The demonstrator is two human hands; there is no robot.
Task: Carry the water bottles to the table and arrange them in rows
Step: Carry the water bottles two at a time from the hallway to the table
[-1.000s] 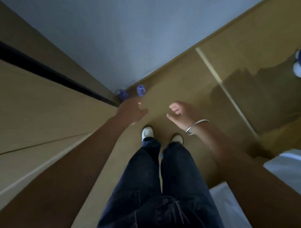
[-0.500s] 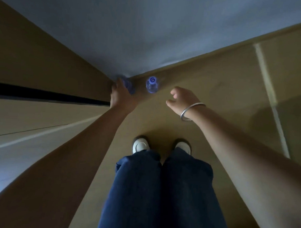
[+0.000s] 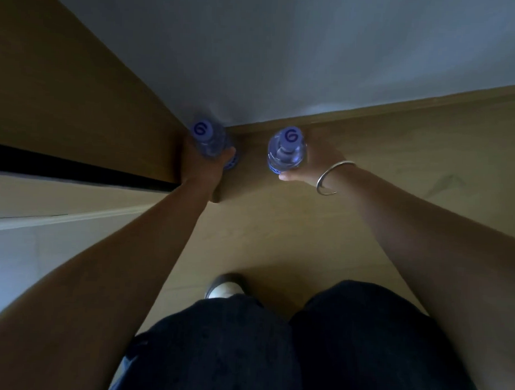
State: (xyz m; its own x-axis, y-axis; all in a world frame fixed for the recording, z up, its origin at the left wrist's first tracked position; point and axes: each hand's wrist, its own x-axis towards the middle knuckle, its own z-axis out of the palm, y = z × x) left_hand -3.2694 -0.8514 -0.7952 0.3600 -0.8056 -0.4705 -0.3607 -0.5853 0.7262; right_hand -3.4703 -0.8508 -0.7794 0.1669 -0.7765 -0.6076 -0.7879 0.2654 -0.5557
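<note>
Pickup step: in the floor corner by the wall, the left hand (image 3: 203,169) grips one water bottle (image 3: 208,142), the right hand (image 3: 312,164) another bottle (image 3: 287,150). Next, probably lifting both upright.

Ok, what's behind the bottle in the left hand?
Behind the left bottle gripped by the left hand: the grey wall and wooden panel meeting. The bottle covers the corner's base.

Swirl like "6" on both bottle caps (image 3: 202,130) (image 3: 291,135).

2 water bottles (image 3: 207,140) (image 3: 286,150) (both capped), 2 hands (image 3: 201,169) (image 3: 315,164), 1 bangle (image 3: 333,177), 1 shoe (image 3: 225,288)
</note>
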